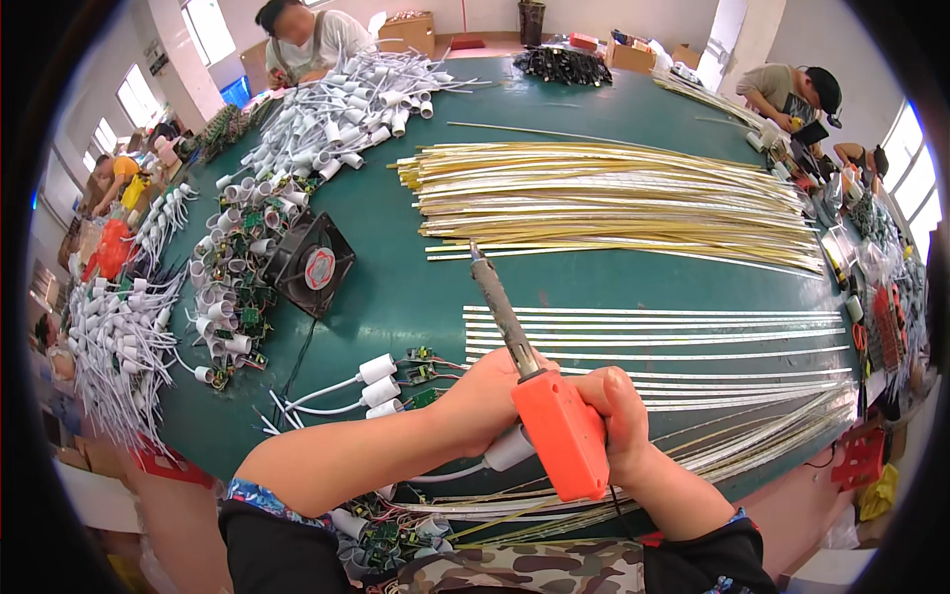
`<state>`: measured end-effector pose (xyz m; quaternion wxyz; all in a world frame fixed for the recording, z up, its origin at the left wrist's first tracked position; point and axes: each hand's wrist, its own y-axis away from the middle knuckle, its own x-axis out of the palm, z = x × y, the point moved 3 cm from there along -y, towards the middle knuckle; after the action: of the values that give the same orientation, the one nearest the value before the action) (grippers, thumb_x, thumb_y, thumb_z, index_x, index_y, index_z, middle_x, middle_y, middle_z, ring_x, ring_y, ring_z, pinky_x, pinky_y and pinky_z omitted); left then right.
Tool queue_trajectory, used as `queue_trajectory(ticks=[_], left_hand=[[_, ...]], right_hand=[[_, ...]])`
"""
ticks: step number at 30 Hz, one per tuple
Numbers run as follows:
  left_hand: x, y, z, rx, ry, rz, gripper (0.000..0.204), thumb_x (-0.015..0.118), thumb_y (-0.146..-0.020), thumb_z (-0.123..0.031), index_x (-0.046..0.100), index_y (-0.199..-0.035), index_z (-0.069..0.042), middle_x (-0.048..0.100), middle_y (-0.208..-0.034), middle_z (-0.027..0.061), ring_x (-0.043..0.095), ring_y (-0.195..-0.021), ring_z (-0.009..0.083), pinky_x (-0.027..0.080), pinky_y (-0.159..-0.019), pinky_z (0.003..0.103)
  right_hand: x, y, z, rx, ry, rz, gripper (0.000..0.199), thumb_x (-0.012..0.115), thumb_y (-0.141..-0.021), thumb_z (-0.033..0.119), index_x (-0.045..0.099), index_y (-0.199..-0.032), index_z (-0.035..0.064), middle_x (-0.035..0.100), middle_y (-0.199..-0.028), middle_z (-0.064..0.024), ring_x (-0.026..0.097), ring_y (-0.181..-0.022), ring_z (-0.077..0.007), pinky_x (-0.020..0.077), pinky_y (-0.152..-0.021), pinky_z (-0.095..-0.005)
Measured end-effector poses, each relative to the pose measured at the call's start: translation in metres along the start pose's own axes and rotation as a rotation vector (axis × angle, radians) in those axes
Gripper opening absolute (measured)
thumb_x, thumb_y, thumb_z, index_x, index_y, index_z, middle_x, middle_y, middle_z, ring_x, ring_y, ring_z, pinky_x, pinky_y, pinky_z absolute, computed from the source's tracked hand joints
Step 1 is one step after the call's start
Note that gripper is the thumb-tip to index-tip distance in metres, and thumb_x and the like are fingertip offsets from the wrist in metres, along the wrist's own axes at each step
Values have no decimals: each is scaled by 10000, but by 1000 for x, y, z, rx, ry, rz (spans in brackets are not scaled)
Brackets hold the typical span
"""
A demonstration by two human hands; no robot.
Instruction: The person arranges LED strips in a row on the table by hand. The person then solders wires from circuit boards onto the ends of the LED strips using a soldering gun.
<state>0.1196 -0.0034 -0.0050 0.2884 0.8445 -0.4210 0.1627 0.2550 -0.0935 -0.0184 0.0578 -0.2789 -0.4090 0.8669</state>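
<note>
My right hand (624, 421) is wrapped round the orange handle of a soldering iron (561, 438). Its dirty metal barrel points up and away, over the green table. Close against the handle, on its left, my left hand (485, 401) has curled fingers, largely hidden; what they hold is not visible. A white cylindrical lamp base (510, 448) with a white cable shows just below that hand. Further left lie white lamp bases (377, 369) wired to small green circuit boards (421, 372). Thin white LED strips (653, 332) stretch in rows to the right, beyond my hands.
A big bundle of yellowish strips (614, 198) lies mid-table. At left stand a black fan (309, 265) and piles of white lamp bases (336, 114). More boards and bases (396, 535) crowd my lap side. Other people (312, 45) work around the table.
</note>
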Motion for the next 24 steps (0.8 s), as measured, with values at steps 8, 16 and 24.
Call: queue_trajectory(ticks=[8, 16, 24], left_hand=[[-7, -14, 21, 32, -21, -55, 155, 594, -939, -170, 555, -836, -62, 557, -741, -11, 499, -644, 63, 418, -535, 258], [-9, -22, 32, -75, -148, -151, 173, 568, -956, -193, 561, -911, -26, 578, -771, 15, 532, -661, 77, 460, -571, 249], [-5, -12, 27, -110, 111, 19, 162, 565, -971, -217, 538, -1006, -61, 600, -898, 48, 556, -679, 108, 454, -574, 246]], right_hand=[[3, -8, 10, -98, 228, -16, 920, 768, -627, 55, 319, -1430, 76, 666, -1054, -125, 618, -772, -272, 500, -679, -351], [3, -7, 13, -236, 234, 22, 758, 717, -679, 68, 395, -1365, 83, 666, -1007, -111, 641, -811, -273, 496, -676, -352], [-10, -4, 3, 518, -110, -79, 146, 675, -848, 33, 561, -938, 26, 589, -858, -41, 590, -749, -137, 491, -656, -280]])
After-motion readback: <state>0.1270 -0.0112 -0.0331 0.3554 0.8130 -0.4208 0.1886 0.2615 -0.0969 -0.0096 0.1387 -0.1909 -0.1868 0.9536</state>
